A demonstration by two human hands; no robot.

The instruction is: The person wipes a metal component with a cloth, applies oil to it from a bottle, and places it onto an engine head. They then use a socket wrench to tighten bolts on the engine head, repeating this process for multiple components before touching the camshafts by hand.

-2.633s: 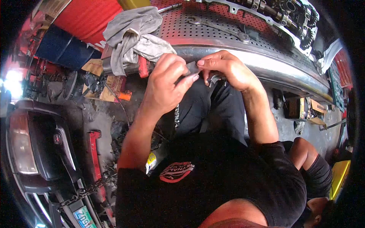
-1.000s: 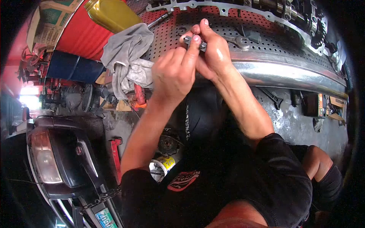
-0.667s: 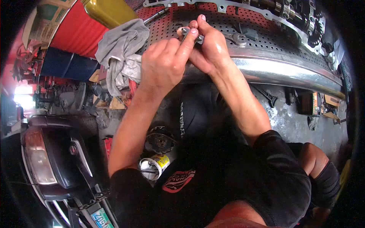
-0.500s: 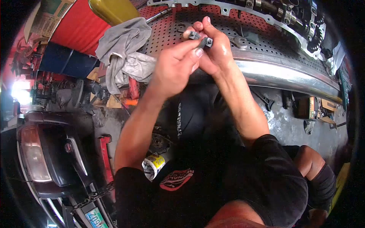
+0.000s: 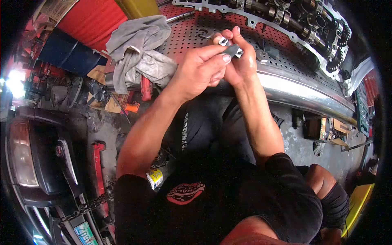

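Both hands meet above the near edge of the red perforated metal bench top (image 5: 179,30), pinching one small grey metal bracket (image 5: 231,49) (two bolt holes show at its ends). The left hand (image 5: 200,71) grips it from seven o'clock with thumb and forefinger; the right hand (image 5: 245,63) closes on it from behind. A crumpled grey rag (image 5: 136,51) lies at nine o'clock, a silver engine cylinder head (image 5: 294,18) at one o'clock, and a steel wrench (image 5: 261,56) just beside the right hand at three o'clock.

Black short-sleeved T-shirt (image 5: 245,200) (red oval logo (image 5: 185,192) on chest), dark white-lettered trousers (image 5: 204,122).
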